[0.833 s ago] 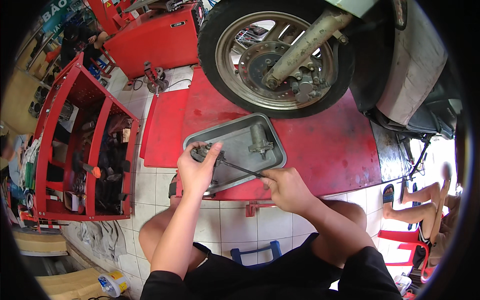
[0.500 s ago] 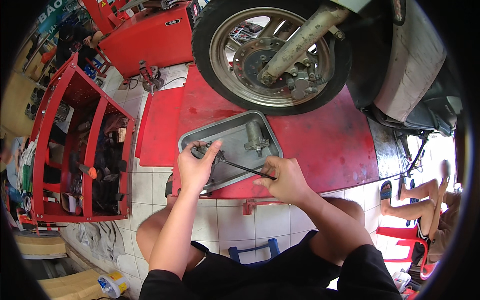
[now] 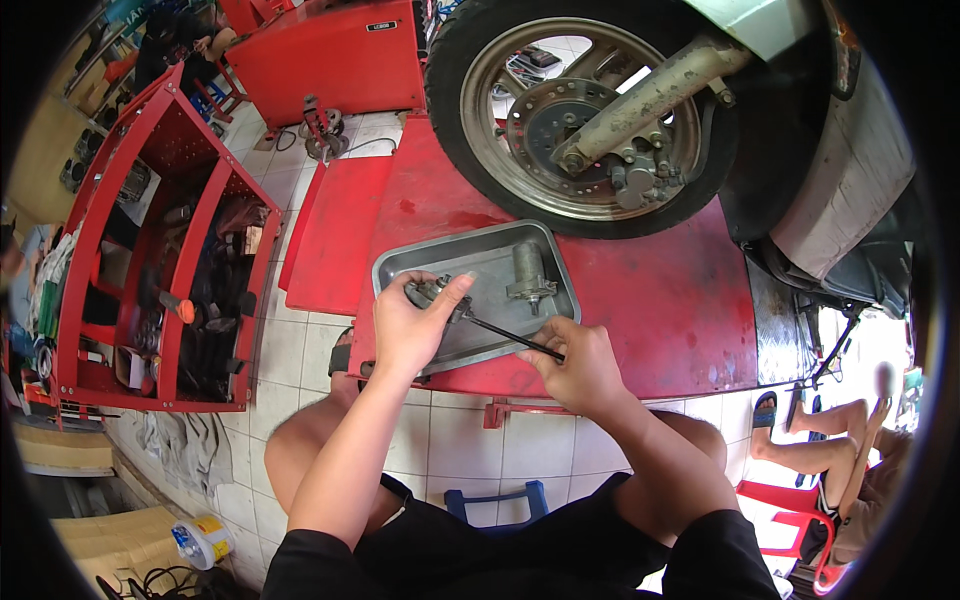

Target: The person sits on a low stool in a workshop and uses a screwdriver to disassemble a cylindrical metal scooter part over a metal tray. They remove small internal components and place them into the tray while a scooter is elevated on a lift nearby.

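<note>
My left hand (image 3: 408, 325) is closed around a small grey metal mechanical part (image 3: 461, 306), its fingers hiding much of it. From that part a thin black rod (image 3: 505, 332) slants down to the right. My right hand (image 3: 578, 368) pinches the rod's far end between thumb and fingers. Both hands are over the near side of a grey metal tray (image 3: 493, 268). Inside the tray, at its right, lies a cylindrical metal part like a small starter motor (image 3: 527, 266), with a short shaft pointing toward me.
The tray rests on a red platform (image 3: 660, 300), below a motorbike's front wheel (image 3: 455, 130). A red shelf rack (image 3: 178, 300) full of parts stands left. One blue stool (image 3: 497, 498) is between my legs. Another person's legs (image 3: 825, 450) show at right.
The whole scene has shifted slightly in view, mostly to the right around the wheel. Both hands keep the same hold on the metal part and the rod.
</note>
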Demonstrator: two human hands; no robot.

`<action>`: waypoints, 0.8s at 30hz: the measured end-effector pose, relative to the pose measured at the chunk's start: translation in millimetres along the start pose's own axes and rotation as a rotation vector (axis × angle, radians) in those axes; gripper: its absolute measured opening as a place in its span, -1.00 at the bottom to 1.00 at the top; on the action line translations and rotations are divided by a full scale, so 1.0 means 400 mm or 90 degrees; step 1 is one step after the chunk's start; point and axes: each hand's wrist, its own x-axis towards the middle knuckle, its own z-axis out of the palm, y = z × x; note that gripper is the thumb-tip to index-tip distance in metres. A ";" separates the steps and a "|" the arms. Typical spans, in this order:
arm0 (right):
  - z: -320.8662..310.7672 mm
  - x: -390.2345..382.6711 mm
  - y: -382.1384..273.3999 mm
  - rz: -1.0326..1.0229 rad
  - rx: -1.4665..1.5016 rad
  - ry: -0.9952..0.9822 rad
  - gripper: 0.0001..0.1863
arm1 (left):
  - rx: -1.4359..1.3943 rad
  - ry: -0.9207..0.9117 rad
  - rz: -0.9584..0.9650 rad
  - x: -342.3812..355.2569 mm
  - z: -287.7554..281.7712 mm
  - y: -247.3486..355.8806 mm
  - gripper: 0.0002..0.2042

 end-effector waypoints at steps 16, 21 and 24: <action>0.017 0.012 -0.022 -0.014 -0.033 0.070 -0.81 | 0.009 0.031 0.004 0.007 0.000 0.002 -0.37; 0.036 0.023 -0.011 -0.110 -0.031 0.092 -0.84 | -0.024 0.059 -0.004 0.036 -0.003 -0.015 -0.38; 0.041 0.027 -0.018 -0.116 -0.003 0.099 -0.87 | -0.049 0.055 -0.013 0.037 -0.013 -0.017 -0.38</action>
